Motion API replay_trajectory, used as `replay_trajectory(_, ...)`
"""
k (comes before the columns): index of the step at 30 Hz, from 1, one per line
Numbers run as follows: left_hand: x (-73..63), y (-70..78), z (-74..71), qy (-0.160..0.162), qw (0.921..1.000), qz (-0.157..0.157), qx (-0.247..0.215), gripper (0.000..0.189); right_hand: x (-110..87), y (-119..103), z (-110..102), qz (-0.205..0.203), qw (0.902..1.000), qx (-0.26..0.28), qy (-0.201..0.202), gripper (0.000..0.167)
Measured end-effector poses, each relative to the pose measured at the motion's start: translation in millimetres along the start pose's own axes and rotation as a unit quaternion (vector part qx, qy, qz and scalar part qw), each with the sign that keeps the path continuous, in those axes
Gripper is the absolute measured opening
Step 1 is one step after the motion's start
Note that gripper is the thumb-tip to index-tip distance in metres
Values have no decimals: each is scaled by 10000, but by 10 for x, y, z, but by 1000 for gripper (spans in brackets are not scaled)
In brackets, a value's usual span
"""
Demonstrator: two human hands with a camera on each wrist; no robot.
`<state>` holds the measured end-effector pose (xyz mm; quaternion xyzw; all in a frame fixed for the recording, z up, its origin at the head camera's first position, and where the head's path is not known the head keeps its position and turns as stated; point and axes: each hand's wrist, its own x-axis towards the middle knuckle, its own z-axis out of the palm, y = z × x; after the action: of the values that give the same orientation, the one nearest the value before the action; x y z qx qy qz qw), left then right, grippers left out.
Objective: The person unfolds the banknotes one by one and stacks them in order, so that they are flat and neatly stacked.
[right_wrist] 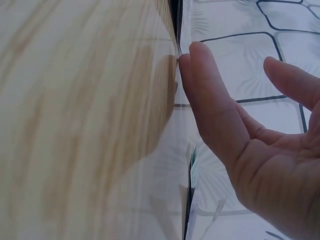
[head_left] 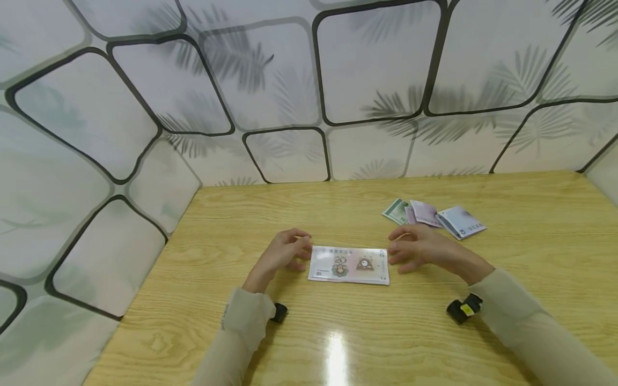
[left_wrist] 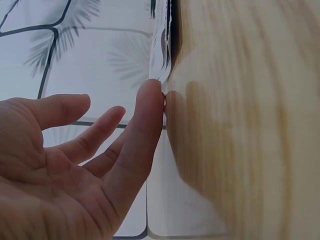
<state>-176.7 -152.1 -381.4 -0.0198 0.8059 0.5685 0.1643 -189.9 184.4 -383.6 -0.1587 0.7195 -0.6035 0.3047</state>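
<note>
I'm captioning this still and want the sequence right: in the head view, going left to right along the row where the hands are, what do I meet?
Left hand → flat banknote marked 20 → right hand.

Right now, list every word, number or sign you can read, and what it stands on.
"20": large, mid-print on the front note.
"20": small, in its lower left corner.
Too small or blurred to read: the characters along its top edge; the marks on the green note, purple note and blue note.
</note>
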Motion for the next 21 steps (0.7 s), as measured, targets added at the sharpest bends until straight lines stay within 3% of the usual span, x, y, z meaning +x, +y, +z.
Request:
replay_trajectory(6,0,24,18,-43,10000,-30,-44,33,18,-5,12,36,10000,38,-67,50)
replay_trajectory(21,13,51,12,-33,10000,23,-60,32,-27,-1,-37,33,9998,85,199,51)
